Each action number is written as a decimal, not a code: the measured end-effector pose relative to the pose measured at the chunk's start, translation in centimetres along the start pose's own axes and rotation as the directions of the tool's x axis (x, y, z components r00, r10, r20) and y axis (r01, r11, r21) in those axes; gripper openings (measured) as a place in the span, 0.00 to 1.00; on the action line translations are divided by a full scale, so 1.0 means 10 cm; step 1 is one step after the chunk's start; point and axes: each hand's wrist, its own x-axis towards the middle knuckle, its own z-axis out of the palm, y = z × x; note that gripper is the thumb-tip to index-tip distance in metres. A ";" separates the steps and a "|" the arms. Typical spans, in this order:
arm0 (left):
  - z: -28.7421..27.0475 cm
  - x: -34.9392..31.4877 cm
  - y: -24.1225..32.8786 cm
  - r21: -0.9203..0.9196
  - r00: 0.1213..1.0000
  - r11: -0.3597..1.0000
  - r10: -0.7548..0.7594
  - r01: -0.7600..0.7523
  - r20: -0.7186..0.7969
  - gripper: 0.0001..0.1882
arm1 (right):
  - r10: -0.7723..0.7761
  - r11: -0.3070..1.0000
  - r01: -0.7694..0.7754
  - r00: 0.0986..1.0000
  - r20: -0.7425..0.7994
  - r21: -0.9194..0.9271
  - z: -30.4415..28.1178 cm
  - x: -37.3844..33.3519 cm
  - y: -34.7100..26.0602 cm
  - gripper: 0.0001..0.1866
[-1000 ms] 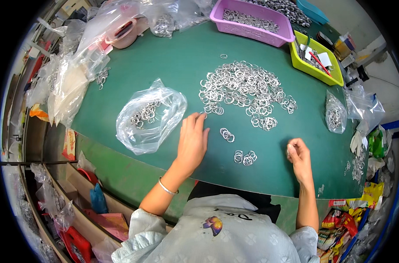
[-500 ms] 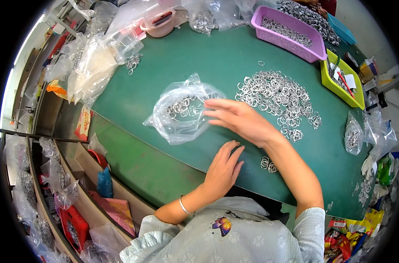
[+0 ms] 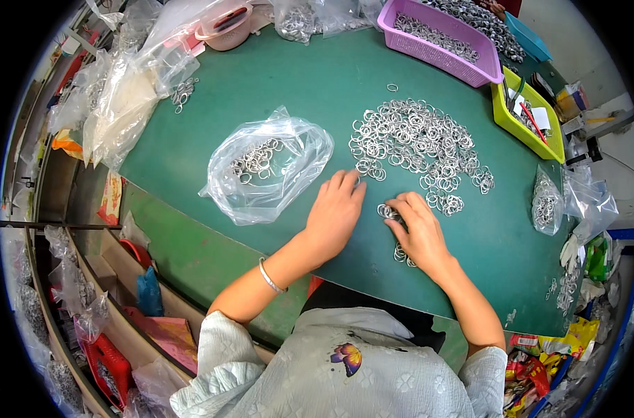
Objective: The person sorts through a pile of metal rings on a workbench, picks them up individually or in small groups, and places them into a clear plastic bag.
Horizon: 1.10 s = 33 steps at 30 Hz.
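Note:
A heap of silver metal rings (image 3: 418,139) is spread over the green tabletop. At the heap's near left edge my left hand (image 3: 334,212) has its fingers bent down together on a bit of shiny metal, seemingly a ring, mostly covered by the fingertips. My right hand (image 3: 420,233) pinches a small cluster of metal rings (image 3: 386,211) between thumb and fingers, just above the table. Under its wrist side lie a few loose rings (image 3: 402,254). Left of my hands stands a clear plastic bag (image 3: 296,157), its mouth wide and round, with rings (image 3: 257,164) inside.
A purple basket (image 3: 446,66) of rings and a yellow-green basket (image 3: 529,136) stand at the far right. A filled small bag (image 3: 545,202) lies by the right edge. Plastic bags (image 3: 125,115) and a pink bowl (image 3: 223,31) sit far left. Compartmented shelving (image 3: 115,279) borders the left.
Both hands have moved apart from the bag. My left hand has reached forward to the heap's edge; my right hand has come back nearer me and now pinches rings. The whole view has shifted slightly.

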 end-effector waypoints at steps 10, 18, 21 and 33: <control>-0.02 -0.30 0.23 -0.324 0.999 0.946 -0.021 0.010 -0.030 0.18 | 0.423 0.609 -0.424 0.888 0.178 0.670 -0.22 -0.27 0.31 0.14; 0.05 -0.28 0.32 -0.378 0.995 0.925 -0.066 0.032 -0.076 0.21 | 0.318 -0.031 -0.418 0.857 0.406 0.908 -0.31 -0.26 0.36 0.15; 0.06 -0.27 0.35 -0.399 0.993 0.916 -0.071 0.027 -0.096 0.21 | 0.318 -0.102 -0.428 0.841 0.437 0.898 -0.33 -0.25 0.35 0.16; -0.10 -0.58 0.47 -0.461 0.984 0.884 -0.142 0.078 -0.106 0.21 | -0.083 -0.341 -0.494 0.863 0.498 0.800 -0.20 0.53 -0.55 0.31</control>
